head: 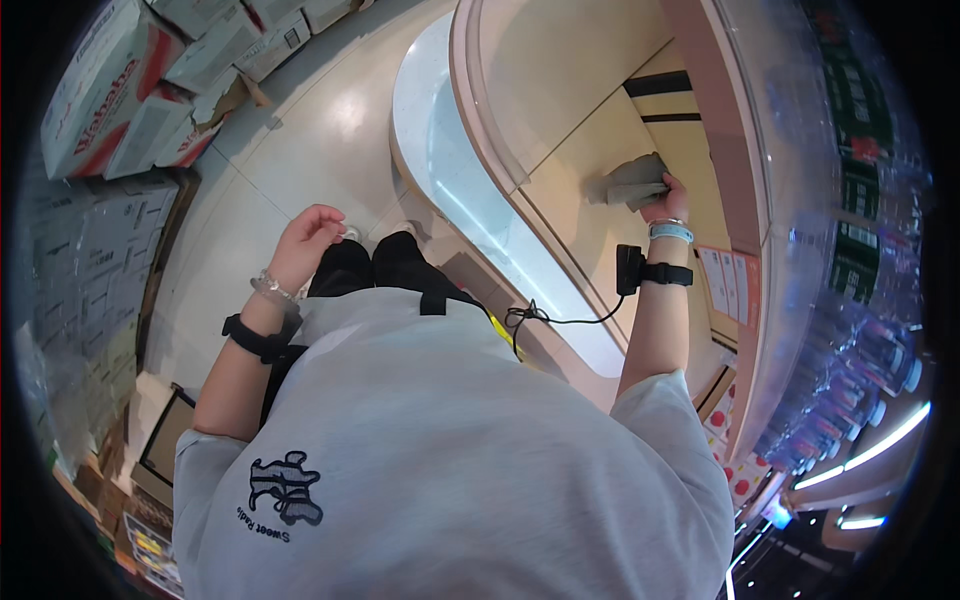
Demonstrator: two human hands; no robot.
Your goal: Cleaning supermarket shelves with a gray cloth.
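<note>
My right hand (666, 199) grips a grey cloth (636, 181), which is bunched and partly folded over a beige shelf or counter surface (592, 142). A blue band and a bracelet circle that wrist, and a black strap with a small black device (630, 270) sits on the forearm, its cable running left. My left hand (306, 236) hangs over the tiled floor with its fingers loosely curled and nothing in it. A clear bracelet and a black strap are on the left arm.
A white counter ledge with a curved end (487, 217) runs beside my legs. Stacked cartons (112, 97) stand on the left. At the right, bottled drinks (832, 367) line an upper shelf above a pink edge (727, 127), with a price card (729, 285) bearing writing.
</note>
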